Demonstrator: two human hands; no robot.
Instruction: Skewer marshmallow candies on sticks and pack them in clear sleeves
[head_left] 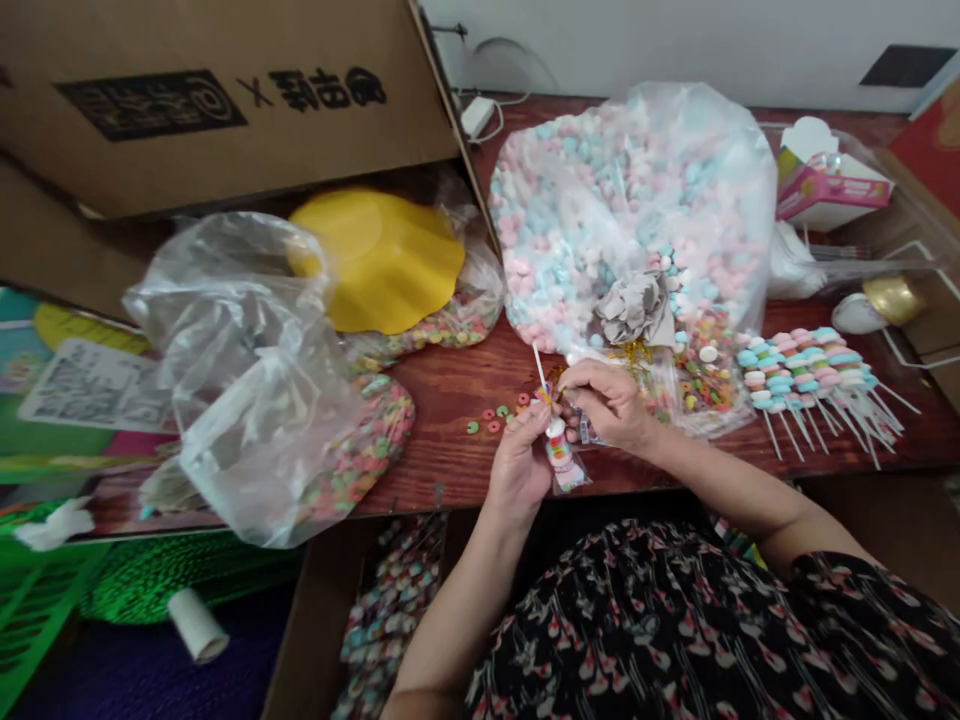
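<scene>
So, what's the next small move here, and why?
Probably snug the wrapped candy's neck around its white stick: the left hand grips it there, and the right hand's fingers are curled close beside it.

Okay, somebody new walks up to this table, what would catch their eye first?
Probably the big clear bag of pastel pink, blue and white candies at the back, with a bright yellow wavy-edged dish to its left. Then the bundle of candy sticks at the right, and the wrapped candy stick in the left hand at the front, with the right hand at its neck.
</scene>
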